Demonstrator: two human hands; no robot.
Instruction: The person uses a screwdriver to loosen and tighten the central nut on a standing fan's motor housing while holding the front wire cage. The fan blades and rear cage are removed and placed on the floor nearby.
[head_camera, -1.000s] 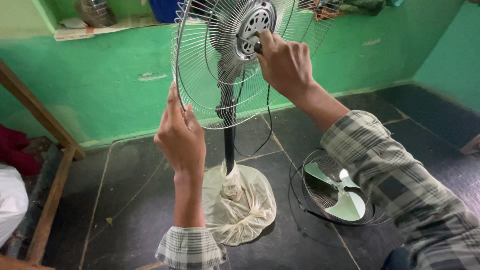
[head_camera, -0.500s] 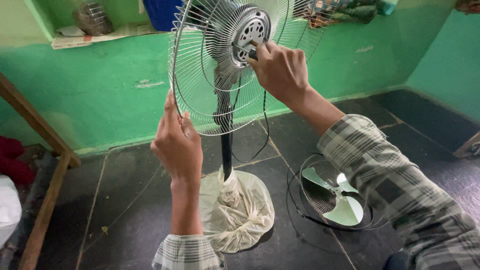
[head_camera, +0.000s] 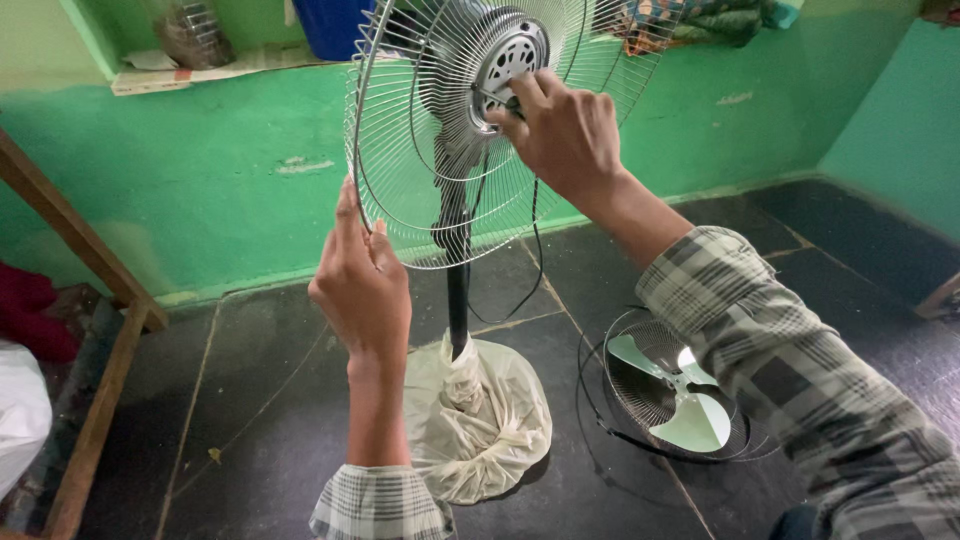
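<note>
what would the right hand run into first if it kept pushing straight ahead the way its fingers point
Probably the round motor hub at the middle of the wire rear guard: the right hand has its fingertips already at it, though depth is unclear.

We see rear wire guard (head_camera: 420, 160) of pedestal fan: round, silvery, upright, tilted slightly, mounted on grey motor hub (head_camera: 508, 60). Our left hand (head_camera: 360, 285) grips lower rim; our right hand (head_camera: 565, 130) pinches at hub centre. Black pole (head_camera: 457, 300) below guard.
</note>
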